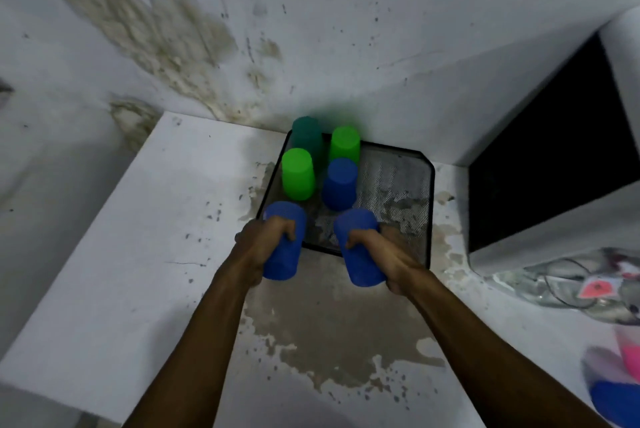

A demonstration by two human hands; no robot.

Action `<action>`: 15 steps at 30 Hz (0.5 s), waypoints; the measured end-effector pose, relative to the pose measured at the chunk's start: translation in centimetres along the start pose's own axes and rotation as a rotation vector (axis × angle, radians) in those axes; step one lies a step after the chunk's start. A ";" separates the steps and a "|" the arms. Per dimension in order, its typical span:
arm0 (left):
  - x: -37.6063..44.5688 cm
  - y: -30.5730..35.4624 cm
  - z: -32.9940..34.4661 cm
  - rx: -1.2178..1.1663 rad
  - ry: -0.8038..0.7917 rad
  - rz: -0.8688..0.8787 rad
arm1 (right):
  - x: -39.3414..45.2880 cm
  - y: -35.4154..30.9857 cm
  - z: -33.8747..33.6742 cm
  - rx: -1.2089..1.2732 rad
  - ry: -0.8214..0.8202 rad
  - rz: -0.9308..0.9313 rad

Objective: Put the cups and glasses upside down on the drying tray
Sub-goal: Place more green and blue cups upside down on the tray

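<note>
A black mesh drying tray (401, 178) lies on the white counter against the wall. Several cups stand upside down on its left part: a dark teal cup (306, 138), a bright green cup (344, 145), another green cup (298, 174) and a blue cup (340, 183). My left hand (268, 242) grips a blue cup (285, 258) at the tray's near left corner. My right hand (379, 249) grips a second blue cup (360, 266) over the tray's near edge. Both held cups are tilted, closed ends pointing away from me.
A white box with a dark opening (540, 168) stands to the right of the tray. At the right edge lie clear plastic with a cable (571, 285), a pink thing (630, 358) and a blue thing (616, 400). The stained counter (138, 254) stretches left.
</note>
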State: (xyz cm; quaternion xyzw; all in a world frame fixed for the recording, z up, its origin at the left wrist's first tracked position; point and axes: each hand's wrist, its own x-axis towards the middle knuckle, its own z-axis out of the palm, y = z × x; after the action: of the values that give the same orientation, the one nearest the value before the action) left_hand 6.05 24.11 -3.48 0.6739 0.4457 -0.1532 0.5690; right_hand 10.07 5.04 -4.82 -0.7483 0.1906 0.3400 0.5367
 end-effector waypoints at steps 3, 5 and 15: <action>0.3 1.7 -0.9 0.173 0.052 0.119 | 0.6 -1.7 -0.1 -0.217 0.058 -0.072; 1.2 2.0 -1.3 0.288 0.157 0.202 | 0.8 -2.7 -0.1 -0.419 0.166 -0.152; 3.9 2.1 0.9 0.547 0.202 0.456 | 2.8 -2.7 2.2 -0.688 0.346 -0.279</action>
State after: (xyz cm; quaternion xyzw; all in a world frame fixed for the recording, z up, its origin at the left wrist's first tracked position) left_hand 10.10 25.04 -5.19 0.8948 0.2806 -0.0687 0.3404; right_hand 13.09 8.26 -5.45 -0.9490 0.0501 0.1770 0.2561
